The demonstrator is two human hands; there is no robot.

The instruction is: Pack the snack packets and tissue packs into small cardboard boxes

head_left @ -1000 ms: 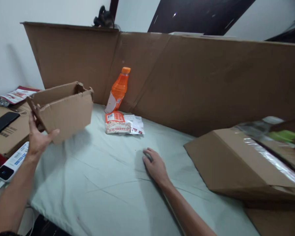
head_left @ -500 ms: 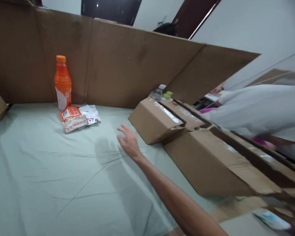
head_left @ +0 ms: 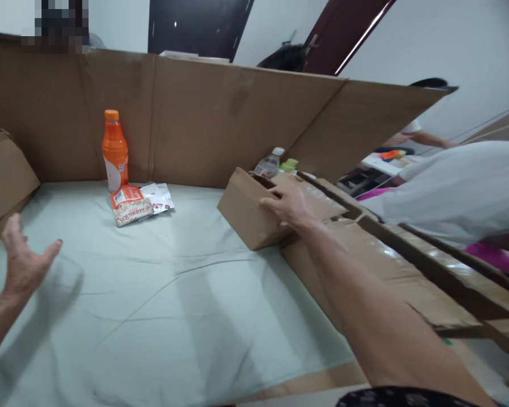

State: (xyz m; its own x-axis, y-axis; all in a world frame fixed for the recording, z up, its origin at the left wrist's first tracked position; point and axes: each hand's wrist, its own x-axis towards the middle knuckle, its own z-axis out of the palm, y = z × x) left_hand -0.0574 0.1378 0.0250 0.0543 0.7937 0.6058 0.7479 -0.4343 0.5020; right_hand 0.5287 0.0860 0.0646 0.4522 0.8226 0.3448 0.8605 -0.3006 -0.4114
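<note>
My left hand (head_left: 23,260) hovers over the pale cloth (head_left: 152,305) at the left, fingers spread and holding nothing. At the right, my right hand (head_left: 286,203) is on a small brown cardboard box (head_left: 248,206), its fingers bent over the top edge; some fingertips are hidden. Behind that box show a clear bottle with a white cap (head_left: 271,161) and a light green item (head_left: 288,164). An orange drink bottle (head_left: 115,152) stands upright at the back. In front of it lie a red and white "Squirrels" snack packet (head_left: 131,209) and a white packet (head_left: 159,198).
A tall cardboard wall (head_left: 203,124) closes off the back. Another cardboard box (head_left: 6,175) stands at the left edge. More open boxes (head_left: 390,271) run along the right side. Beyond them is a person in a white top (head_left: 470,192).
My right hand has moved right from over the cloth onto the small box. My left hand has come into view at the left. The view has shifted slightly.
</note>
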